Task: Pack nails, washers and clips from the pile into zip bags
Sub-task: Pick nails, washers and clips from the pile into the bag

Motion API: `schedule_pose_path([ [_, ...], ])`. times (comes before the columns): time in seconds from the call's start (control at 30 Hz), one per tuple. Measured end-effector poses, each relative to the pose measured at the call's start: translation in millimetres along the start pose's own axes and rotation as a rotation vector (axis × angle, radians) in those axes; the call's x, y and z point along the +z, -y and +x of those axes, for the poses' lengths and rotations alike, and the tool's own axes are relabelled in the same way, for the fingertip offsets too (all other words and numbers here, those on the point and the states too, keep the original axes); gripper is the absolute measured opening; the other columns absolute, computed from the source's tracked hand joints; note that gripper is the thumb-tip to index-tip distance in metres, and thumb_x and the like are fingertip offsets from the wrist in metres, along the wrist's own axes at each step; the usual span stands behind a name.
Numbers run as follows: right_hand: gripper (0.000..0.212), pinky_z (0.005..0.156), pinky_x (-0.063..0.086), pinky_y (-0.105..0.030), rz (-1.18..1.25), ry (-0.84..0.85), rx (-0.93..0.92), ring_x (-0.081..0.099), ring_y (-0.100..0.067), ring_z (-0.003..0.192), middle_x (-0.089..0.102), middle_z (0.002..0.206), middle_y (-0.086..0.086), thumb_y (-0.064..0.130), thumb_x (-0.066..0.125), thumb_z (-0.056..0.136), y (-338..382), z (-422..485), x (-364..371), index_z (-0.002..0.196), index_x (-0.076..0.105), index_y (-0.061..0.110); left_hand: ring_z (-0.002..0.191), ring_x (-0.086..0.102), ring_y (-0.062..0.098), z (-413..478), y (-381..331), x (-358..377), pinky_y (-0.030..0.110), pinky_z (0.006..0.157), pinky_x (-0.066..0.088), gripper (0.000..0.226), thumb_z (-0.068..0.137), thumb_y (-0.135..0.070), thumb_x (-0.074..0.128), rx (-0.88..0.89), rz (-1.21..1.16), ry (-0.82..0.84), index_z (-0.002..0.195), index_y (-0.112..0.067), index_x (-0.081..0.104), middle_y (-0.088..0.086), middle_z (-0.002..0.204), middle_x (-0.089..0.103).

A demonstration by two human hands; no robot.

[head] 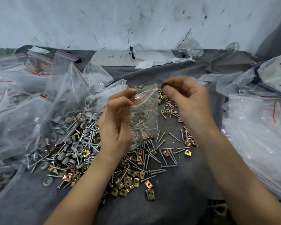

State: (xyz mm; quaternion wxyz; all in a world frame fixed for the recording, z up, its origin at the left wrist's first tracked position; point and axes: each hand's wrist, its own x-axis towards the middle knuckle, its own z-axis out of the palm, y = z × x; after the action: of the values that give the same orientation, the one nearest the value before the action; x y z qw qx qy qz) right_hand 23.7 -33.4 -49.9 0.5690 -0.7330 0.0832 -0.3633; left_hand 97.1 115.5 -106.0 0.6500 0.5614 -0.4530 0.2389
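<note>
- Holding a zip bag (144, 114) up over the middle of the pile (88, 151) with the left hand (115, 124), thumb and fingertips pinching the red-striped mouth near its left corner.
- Already a bunch of nails and a couple of clips inside that bag, mostly sunk toward the bottom.
- Pinching a small dark piece (164, 84) with the right hand (190, 98), fingers curled in, right beside the bag's top right corner; honestly too blurred to say what kind of piece.
- Underneath, on the grey cloth (177, 200): silver nails (162, 138), brass-coloured square clips (128, 181) and grey round washers (66, 158) all mixed up, washers mostly on the left, loose nails and clips thinning out to the right.
- On the left, a big heap of clear bags (15, 111), lying against the pile and partly over it.
- On the right, more clear bags (258, 127) stacked along the cloth's edge, apart from the pile.
- Way at the back, a white board (120, 58) with some scribble on it, lying at the foot of a scuffed white wall (104, 18), plus one upright bag (187, 46) near it.
</note>
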Motion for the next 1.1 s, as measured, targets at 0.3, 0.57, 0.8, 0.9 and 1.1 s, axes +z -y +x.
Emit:
schedule_pose_path([
  [0.3, 0.018, 0.077, 0.037, -0.013, -0.384, 0.181, -0.26, 0.057, -0.003, 0.09, 0.067, 0.092, 0.011, 0.011, 0.068, 0.085, 27.4, -5.9, 10.0, 0.099, 0.074, 0.021, 0.114, 0.06, 0.02, -2.5, 5.6, 0.6, 0.038, 0.092, 0.049, 0.012, 0.105, -0.019, 0.037, 0.04, -0.022, 0.072, 0.104, -0.013, 0.048, 0.006, 0.122, 0.057],
  [0.57, 0.025, 0.068, 0.042, -0.012, -0.246, -0.082, -0.102, 0.056, 0.004, 0.075, 0.065, 0.098, 0.005, 0.007, 0.062, 0.088, 3.1, -1.9, 4.8, 0.097, 0.069, 0.029, 0.112, 0.06, 0.027, -2.2, 4.8, 0.2, 0.044, 0.091, 0.049, 0.012, 0.105, -0.018, 0.037, 0.03, -0.021, 0.048, 0.105, -0.014, 0.048, 0.016, 0.119, 0.059],
  [0.8, 0.006, 0.058, 0.038, -0.01, -0.588, 0.305, 0.326, 0.056, -0.005, 0.073, 0.058, 0.078, 0.013, 0.024, 0.068, 0.086, -55.5, -12.2, 22.4, 0.081, 0.065, 0.024, 0.112, 0.061, 0.024, -1.3, 5.6, -0.6, 0.042, 0.09, 0.049, 0.011, 0.102, -0.01, 0.037, 0.041, 0.011, 0.018, 0.105, -0.014, 0.047, 0.02, 0.117, 0.06],
  [0.9, 0.015, 0.082, 0.048, -0.034, -0.663, 0.365, 0.262, 0.057, -0.018, 0.091, 0.059, 0.093, 0.001, 0.033, 0.07, 0.083, -68.9, -20.0, 30.8, 0.077, 0.064, 0.02, 0.111, 0.061, 0.025, -1.4, 5.6, -1.2, 0.043, 0.089, 0.05, 0.011, 0.104, -0.016, 0.037, 0.04, 0.003, 0.014, 0.105, -0.014, 0.048, 0.018, 0.117, 0.06],
  [1.1, 0.013, 0.089, 0.046, -0.038, -0.541, 0.359, 0.29, 0.059, -0.022, 0.098, 0.065, 0.094, -0.002, 0.018, 0.072, 0.082, -69.0, -21.1, 28.7, 0.074, 0.063, 0.022, 0.113, 0.06, 0.023, -0.3, 6.4, -1.4, 0.041, 0.091, 0.049, 0.012, 0.105, -0.017, 0.036, 0.043, -0.008, 0.005, 0.106, -0.015, 0.048, 0.014, 0.118, 0.059],
])
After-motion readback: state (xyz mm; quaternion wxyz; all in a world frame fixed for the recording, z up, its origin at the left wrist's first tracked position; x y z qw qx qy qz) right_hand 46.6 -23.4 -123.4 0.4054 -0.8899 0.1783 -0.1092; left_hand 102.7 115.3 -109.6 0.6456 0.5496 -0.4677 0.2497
